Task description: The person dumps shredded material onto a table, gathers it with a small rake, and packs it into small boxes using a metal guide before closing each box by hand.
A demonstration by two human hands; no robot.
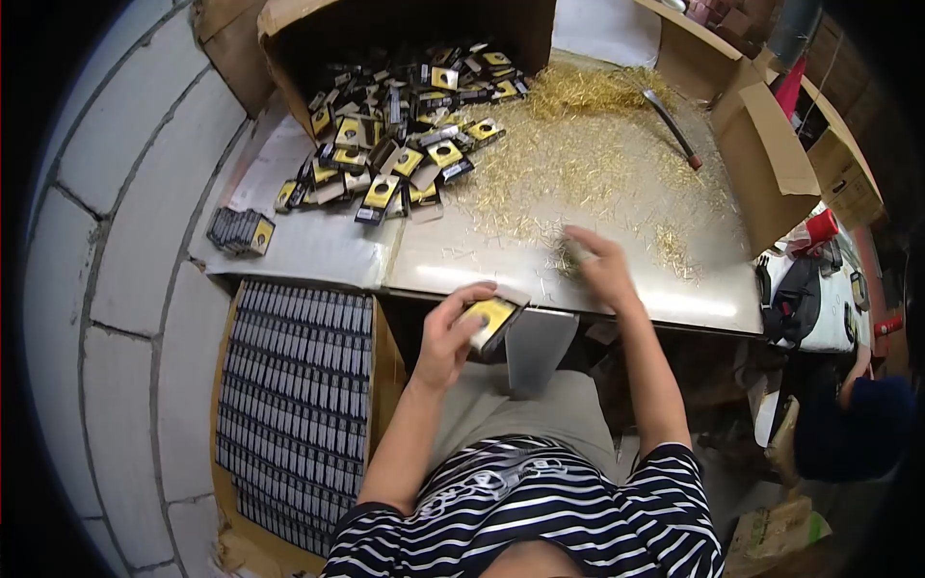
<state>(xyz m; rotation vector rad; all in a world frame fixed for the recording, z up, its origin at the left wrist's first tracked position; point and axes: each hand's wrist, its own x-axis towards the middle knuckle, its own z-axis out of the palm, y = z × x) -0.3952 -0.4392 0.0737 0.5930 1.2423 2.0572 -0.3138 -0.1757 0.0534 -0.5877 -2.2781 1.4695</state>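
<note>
My left hand [451, 337] holds a small yellow and black box [493, 316] with its end flap raised, just in front of the table edge. My right hand [599, 270] is over the front of the metal table [434, 258], its fingers curled near a small clump of scattered golden pins [559, 258]; motion blur hides whether it holds any. More golden pieces [597, 144] lie spread across the tabletop behind it. A grey metal chute [540, 349] hangs at the table edge between my hands.
A large carton [568, 19] spills many small boxes [383, 190] at the back left. A row of closed boxes [241, 231] stands at the left. Below is a carton of packed boxes [294, 385]. A dark-handled tool [672, 128] lies at right. Another person's arm [856, 371] shows far right.
</note>
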